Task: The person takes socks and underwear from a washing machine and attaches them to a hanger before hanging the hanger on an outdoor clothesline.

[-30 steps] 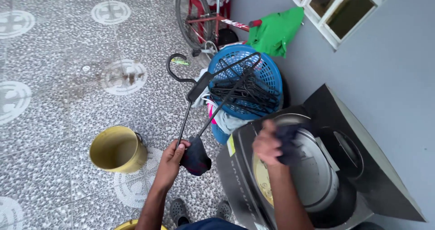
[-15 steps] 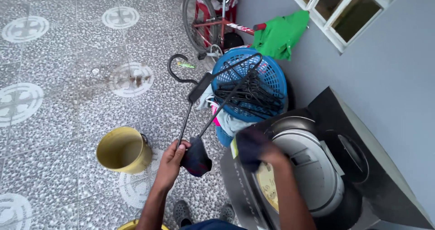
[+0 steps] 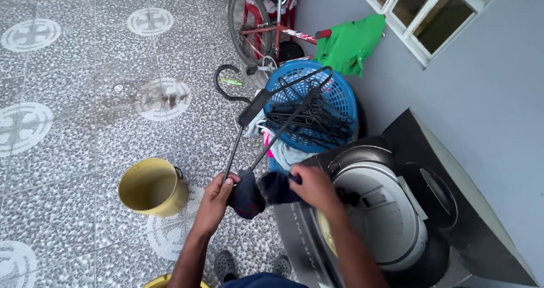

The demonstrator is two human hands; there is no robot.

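The left hand [image 3: 214,200] is clenched around the lower bar of a black plastic hanger [image 3: 266,115], which is tilted with its hook pointing up and away from the person, above the tiled floor [image 3: 68,123]. A dark piece of cloth [image 3: 246,196] hangs over the same bar, just beside the left fingers. The right hand [image 3: 313,187] grasps a second dark cloth [image 3: 276,187], holding it close to the first, at the bottom end of the hanger; whether the two cloths touch cannot be told. Both hands are positioned in front of a top-loading washing machine [image 3: 374,214], whose dark lid [image 3: 453,186] is raised toward the grey wall [image 3: 487,95]. A blue laundry basket [image 3: 334,95] stands just beyond the machine and holds a pile of black hangers [image 3: 311,121]; light-coloured fabric shows beneath it. A yellow bucket [image 3: 150,187] stands on the floor to the left of the person's left arm. A red bicycle [image 3: 260,21] leans near the wall behind the basket, and a green garment [image 3: 348,41] hangs beside it, below a window [image 3: 430,10].
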